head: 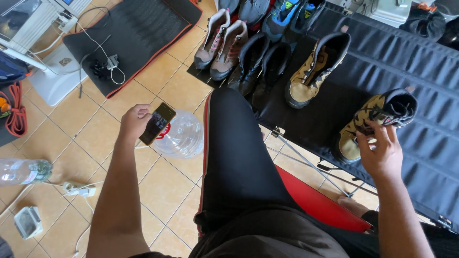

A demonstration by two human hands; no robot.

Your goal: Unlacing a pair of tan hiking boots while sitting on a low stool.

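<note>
The left hand (135,122) is closed around a dark smartphone (158,123), fingers wrapped on its left edge, screen facing up. The phone is held above a clear plastic water jug (181,136) that lies on the tiled floor (162,188).

The right hand (380,153) is partly closed, fingers (370,139) gripping the laces and tongue area of a tan-and-black boot (377,119). This boot rests on the black fabric cot (406,62), near its front edge.

Positions relative to the cot:
- 1 matching tan-and-black boot (315,69) stands on the cot, further back and to the left of the held boot.
- 2 black boots (260,64) stand just beside the cot's left end.
- 2 grey-and-pink boots (222,43) stand left of the black pair.
- A black mat with red trim (138,33) lies well apart, far left of the cot.
- A plastic bottle (21,171) lies on the floor, far left.

The person's black-trousered leg (236,157) extends between both hands.
</note>
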